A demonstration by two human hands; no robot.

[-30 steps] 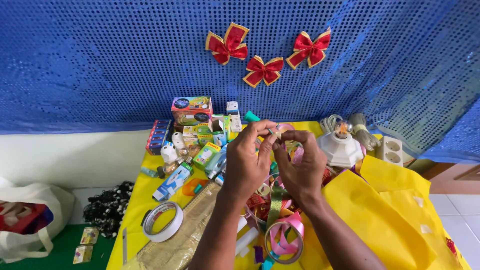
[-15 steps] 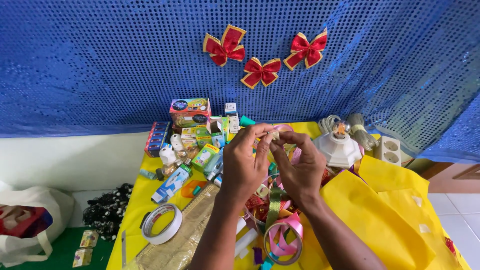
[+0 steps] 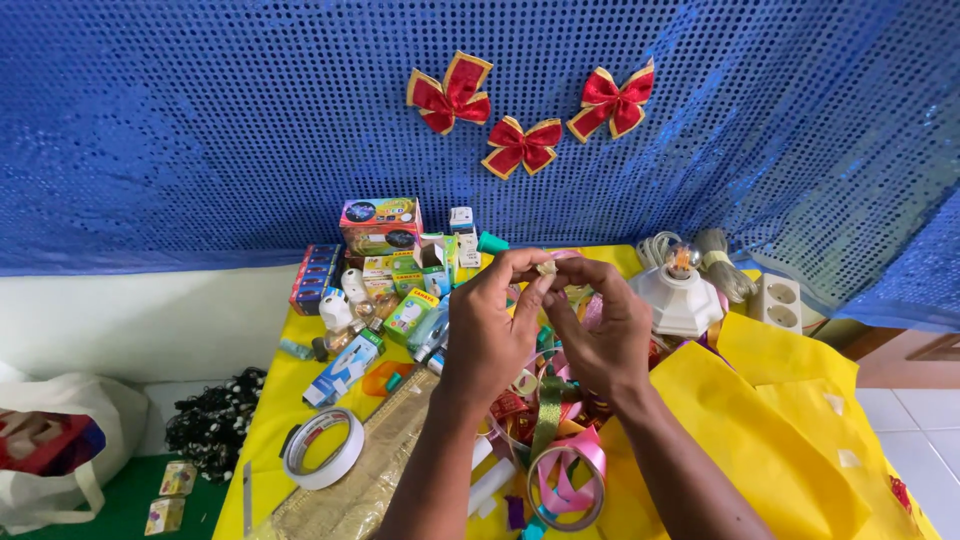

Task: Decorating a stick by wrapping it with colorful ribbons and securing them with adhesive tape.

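Blue sequinned cloth (image 3: 200, 130) covers back wall, three red-gold bows (image 3: 520, 145) pinned on it. White wall strip (image 3: 140, 320) below cloth. Yellow-covered table (image 3: 262, 420) in front. Pale tiled floor (image 3: 915, 415) right, green mat (image 3: 110, 510) left. Even light.

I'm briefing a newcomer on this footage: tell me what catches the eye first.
Three red bows pinned on the blue sequined backdrop stand out first. Below them, the left hand and right hand meet, pinching a small pale piece above the cluttered yellow table, over a heap of ribbons.
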